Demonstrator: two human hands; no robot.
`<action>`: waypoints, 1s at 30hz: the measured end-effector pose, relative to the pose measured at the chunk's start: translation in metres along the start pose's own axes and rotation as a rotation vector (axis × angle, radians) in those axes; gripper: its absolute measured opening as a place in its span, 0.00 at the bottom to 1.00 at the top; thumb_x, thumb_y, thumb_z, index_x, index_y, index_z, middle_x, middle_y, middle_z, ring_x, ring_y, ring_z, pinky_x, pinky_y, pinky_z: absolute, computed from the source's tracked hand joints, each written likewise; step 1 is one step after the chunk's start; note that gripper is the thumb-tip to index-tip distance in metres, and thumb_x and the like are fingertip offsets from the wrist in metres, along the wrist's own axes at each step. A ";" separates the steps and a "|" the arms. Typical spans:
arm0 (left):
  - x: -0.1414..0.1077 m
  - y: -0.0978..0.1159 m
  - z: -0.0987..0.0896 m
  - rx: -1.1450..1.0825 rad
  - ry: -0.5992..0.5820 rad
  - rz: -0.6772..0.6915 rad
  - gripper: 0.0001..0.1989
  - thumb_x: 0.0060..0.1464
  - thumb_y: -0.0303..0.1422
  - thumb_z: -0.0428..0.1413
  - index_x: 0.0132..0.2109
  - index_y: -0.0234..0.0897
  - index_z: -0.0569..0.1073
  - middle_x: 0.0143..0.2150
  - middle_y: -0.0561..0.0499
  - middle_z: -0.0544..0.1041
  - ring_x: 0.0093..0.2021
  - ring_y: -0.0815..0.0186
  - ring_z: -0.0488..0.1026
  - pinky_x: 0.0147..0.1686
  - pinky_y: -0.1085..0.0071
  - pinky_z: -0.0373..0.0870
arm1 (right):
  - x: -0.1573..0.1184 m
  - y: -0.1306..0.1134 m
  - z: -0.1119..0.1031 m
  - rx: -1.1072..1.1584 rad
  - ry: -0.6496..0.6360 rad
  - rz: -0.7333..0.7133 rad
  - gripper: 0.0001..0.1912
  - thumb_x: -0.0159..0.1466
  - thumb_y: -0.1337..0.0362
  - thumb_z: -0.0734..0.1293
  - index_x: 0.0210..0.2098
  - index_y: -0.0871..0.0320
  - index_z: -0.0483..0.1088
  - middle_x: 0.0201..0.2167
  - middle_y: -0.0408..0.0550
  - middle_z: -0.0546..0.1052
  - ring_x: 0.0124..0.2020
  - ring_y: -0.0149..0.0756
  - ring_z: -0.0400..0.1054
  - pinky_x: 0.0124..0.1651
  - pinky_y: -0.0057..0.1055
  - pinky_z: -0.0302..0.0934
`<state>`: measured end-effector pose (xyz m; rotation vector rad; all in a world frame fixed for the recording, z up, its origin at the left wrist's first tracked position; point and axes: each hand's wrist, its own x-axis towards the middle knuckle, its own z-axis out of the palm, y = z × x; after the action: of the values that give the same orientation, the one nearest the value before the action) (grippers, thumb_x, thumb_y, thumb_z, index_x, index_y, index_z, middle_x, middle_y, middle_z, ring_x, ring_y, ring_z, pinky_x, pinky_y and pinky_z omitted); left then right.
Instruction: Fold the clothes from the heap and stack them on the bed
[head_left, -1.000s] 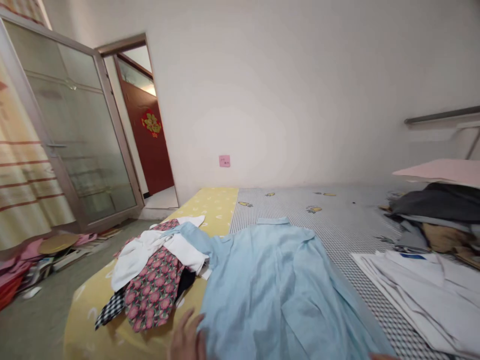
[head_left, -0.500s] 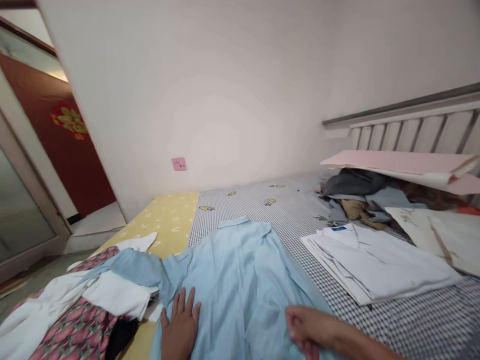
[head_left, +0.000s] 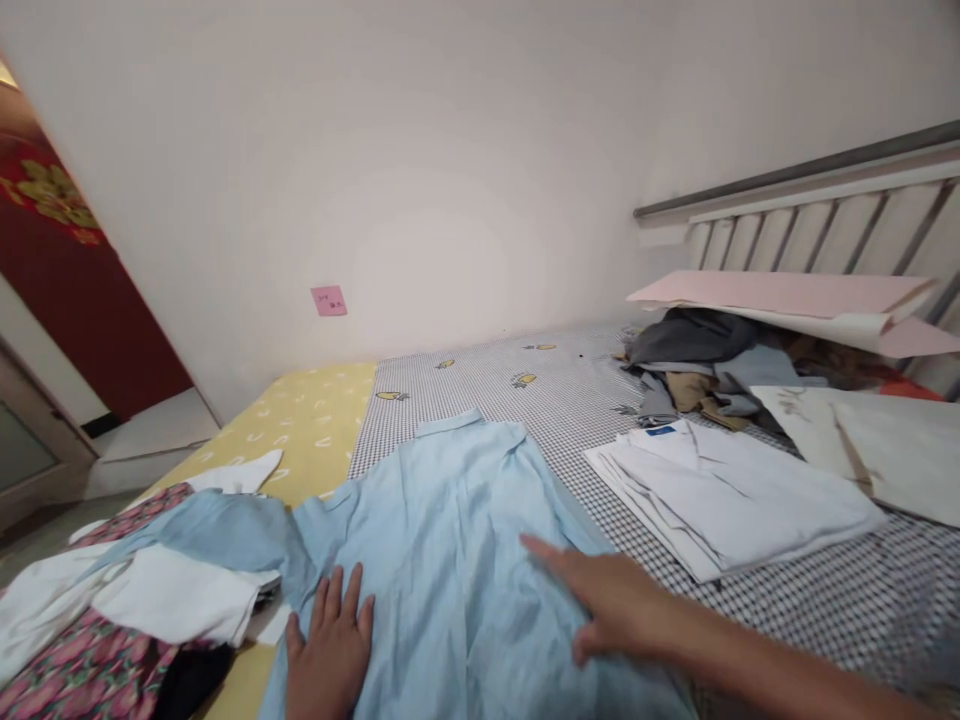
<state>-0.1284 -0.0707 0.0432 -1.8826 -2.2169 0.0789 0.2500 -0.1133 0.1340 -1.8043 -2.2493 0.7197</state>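
Observation:
A light blue shirt lies spread on the bed, its collar toward the wall and its left sleeve stretched over other clothes. My left hand rests flat on the shirt's left side, fingers outstretched. Over the shirt's right half is my right hand, a little blurred, with fingers extended, thumb apart and nothing held. Whether it touches the cloth I cannot tell. The shirt's lower end runs out of view at the bottom.
White folded shirts lie to the right on the checked sheet. Behind them are a heap of dark clothes and pink boards. Flowered and white clothes are piled at left, partly on a yellow cloth.
My right hand has moved up the shirt and its curled fingers have straightened. My left hand stays flat on the cloth. The camera view has turned slightly right and down.

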 end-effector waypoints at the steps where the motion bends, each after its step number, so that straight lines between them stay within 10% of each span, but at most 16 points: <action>1: 0.000 0.000 0.000 0.005 -0.002 -0.002 0.28 0.67 0.40 0.35 0.71 0.47 0.50 0.75 0.50 0.50 0.74 0.58 0.48 0.68 0.43 0.46 | 0.002 -0.006 0.027 -0.118 -0.044 0.034 0.55 0.40 0.60 0.81 0.65 0.42 0.59 0.47 0.49 0.78 0.45 0.54 0.74 0.47 0.43 0.63; 4: 0.001 -0.001 0.003 0.014 -0.010 -0.013 0.28 0.67 0.40 0.35 0.71 0.48 0.49 0.75 0.50 0.49 0.74 0.58 0.48 0.68 0.43 0.46 | 0.019 -0.006 0.070 -0.029 -0.080 0.036 0.26 0.49 0.61 0.76 0.47 0.49 0.72 0.35 0.45 0.78 0.40 0.49 0.75 0.43 0.38 0.65; 6: 0.003 -0.002 0.006 0.023 -0.023 -0.015 0.28 0.67 0.40 0.34 0.71 0.49 0.48 0.75 0.51 0.48 0.74 0.59 0.47 0.68 0.43 0.45 | 0.032 0.009 0.057 0.308 -0.135 0.013 0.09 0.54 0.59 0.71 0.32 0.54 0.70 0.23 0.40 0.72 0.30 0.40 0.73 0.35 0.34 0.65; 8: 0.004 -0.002 0.009 0.030 -0.035 -0.020 0.28 0.67 0.41 0.33 0.72 0.49 0.47 0.75 0.52 0.47 0.74 0.59 0.47 0.68 0.43 0.45 | 0.038 0.034 0.014 0.607 -0.107 0.011 0.14 0.54 0.54 0.70 0.28 0.55 0.64 0.19 0.37 0.68 0.24 0.36 0.70 0.31 0.32 0.65; 13: 0.004 -0.001 0.010 0.037 -0.020 -0.017 0.28 0.66 0.41 0.33 0.72 0.49 0.47 0.75 0.52 0.47 0.74 0.59 0.47 0.68 0.42 0.44 | 0.016 0.104 -0.125 0.846 0.859 0.233 0.21 0.63 0.44 0.57 0.35 0.57 0.65 0.44 0.63 0.76 0.46 0.49 0.74 0.43 0.44 0.66; 16: 0.002 -0.001 0.012 0.012 0.001 -0.010 0.28 0.66 0.41 0.35 0.71 0.48 0.50 0.75 0.51 0.49 0.74 0.57 0.48 0.68 0.41 0.44 | 0.007 0.123 -0.145 0.781 1.141 0.370 0.31 0.67 0.47 0.43 0.48 0.59 0.66 0.56 0.73 0.68 0.54 0.60 0.69 0.43 0.54 0.62; 19: 0.001 -0.001 0.013 -0.026 0.048 -0.014 0.28 0.66 0.40 0.38 0.70 0.47 0.53 0.74 0.49 0.52 0.73 0.55 0.50 0.68 0.40 0.44 | 0.028 0.109 -0.106 0.715 1.223 0.366 0.29 0.63 0.47 0.55 0.54 0.60 0.65 0.56 0.68 0.69 0.52 0.58 0.71 0.47 0.53 0.63; 24: -0.001 -0.002 0.009 -0.097 0.054 -0.003 0.27 0.66 0.38 0.39 0.70 0.47 0.56 0.73 0.47 0.54 0.72 0.54 0.53 0.68 0.39 0.45 | 0.091 0.059 0.002 0.140 0.686 -0.074 0.24 0.64 0.50 0.57 0.52 0.49 0.73 0.62 0.53 0.69 0.62 0.51 0.63 0.62 0.53 0.56; 27: -0.003 0.001 0.004 -0.129 0.005 -0.050 0.26 0.66 0.37 0.40 0.69 0.48 0.57 0.73 0.47 0.55 0.72 0.52 0.52 0.67 0.37 0.47 | 0.108 0.057 0.056 -0.212 0.401 0.014 0.26 0.66 0.48 0.56 0.61 0.40 0.67 0.69 0.44 0.62 0.69 0.58 0.52 0.65 0.65 0.47; 30: -0.003 0.015 -0.001 -0.153 0.064 0.024 0.28 0.65 0.29 0.41 0.69 0.51 0.56 0.74 0.47 0.50 0.73 0.51 0.49 0.66 0.34 0.47 | 0.114 0.074 0.086 -0.345 0.397 0.052 0.29 0.67 0.43 0.54 0.65 0.35 0.61 0.70 0.38 0.59 0.71 0.56 0.47 0.68 0.63 0.42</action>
<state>-0.1139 -0.0708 0.0407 -1.9592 -2.2146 -0.1493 0.2495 -0.0158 0.0061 -1.9424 -2.1529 -0.0360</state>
